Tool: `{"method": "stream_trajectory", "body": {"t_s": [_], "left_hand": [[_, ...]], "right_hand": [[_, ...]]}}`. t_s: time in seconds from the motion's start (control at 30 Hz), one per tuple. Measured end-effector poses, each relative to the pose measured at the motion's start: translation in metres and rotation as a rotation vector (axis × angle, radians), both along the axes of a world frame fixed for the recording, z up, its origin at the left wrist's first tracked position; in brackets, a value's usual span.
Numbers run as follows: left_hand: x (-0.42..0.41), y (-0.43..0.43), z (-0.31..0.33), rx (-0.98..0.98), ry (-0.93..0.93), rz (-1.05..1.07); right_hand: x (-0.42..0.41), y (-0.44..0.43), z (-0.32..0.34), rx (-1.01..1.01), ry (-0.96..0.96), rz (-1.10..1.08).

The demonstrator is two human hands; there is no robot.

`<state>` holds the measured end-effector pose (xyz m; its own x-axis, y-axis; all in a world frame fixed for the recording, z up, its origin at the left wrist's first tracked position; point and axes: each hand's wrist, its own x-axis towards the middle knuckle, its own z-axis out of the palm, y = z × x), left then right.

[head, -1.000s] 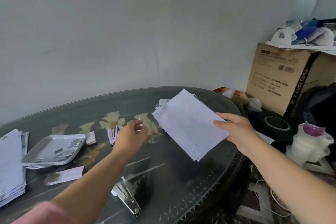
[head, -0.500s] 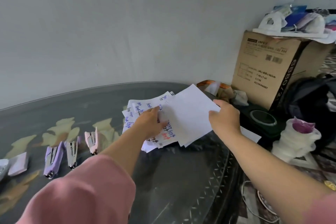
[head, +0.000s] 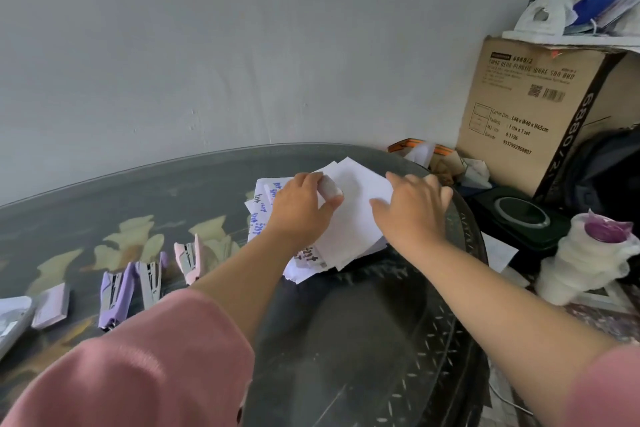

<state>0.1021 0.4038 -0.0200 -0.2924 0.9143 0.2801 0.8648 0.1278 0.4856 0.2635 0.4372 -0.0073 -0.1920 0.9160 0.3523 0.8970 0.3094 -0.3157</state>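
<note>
Our right hand [head: 412, 215] lay flat and released, fingers spread, on a pile of papers [head: 353, 218] near the far right edge of the dark tabletop [head: 346, 340]. Our left hand [head: 301, 215] rested on the pile's left side, fingers bent, thumb pressing the blank top sheet; we could not tell whether it grasped anything. Three staplers [head: 150, 279] lay further left.
</note>
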Motion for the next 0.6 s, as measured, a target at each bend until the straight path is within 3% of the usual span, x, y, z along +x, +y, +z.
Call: {"method": "stream_trajectory", "body": {"t_s": [0.23,0.43,0.6], "left_hand": [[0.007,0.006,-0.021,-0.344,0.19,0.038],[0.003,-0.016,-0.012,-0.232,0.106,0.06],[-0.013,-0.082,0.003,-0.078,0.033,0.118]], "right_hand": [[-0.025,-0.007,-0.028,-0.035,-0.094,-0.08],[-0.014,-0.018,-0.028,-0.083,-0.133,-0.026],[-0.01,-0.072,0.007,-0.04,-0.128,0.182]]}}
